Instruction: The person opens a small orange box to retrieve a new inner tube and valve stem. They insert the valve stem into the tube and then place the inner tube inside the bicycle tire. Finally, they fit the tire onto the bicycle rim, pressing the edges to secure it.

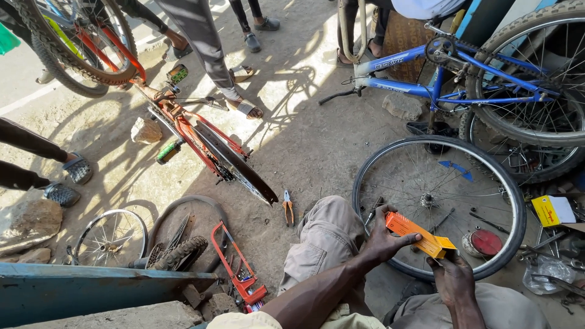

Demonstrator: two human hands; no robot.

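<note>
Left hand (382, 244) and right hand (450, 275) both grasp the orange carton (419, 235); its end flap is open, contents not yet out.

Open dirt lies at frame centre, between the red bike (201, 131) on the left and the bare wheel (439, 201) on the right; only pliers (288, 207) lie there. The blue bike (463, 73) blocks the upper right, and a hacksaw (234, 268) and small wheel (113, 237) crowd the lower left.

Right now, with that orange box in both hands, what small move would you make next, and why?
Probably pull open the end flap: the left hand grips the orange box along its length, while the right hand pinches its yellow end, over the bare wheel rim.
</note>
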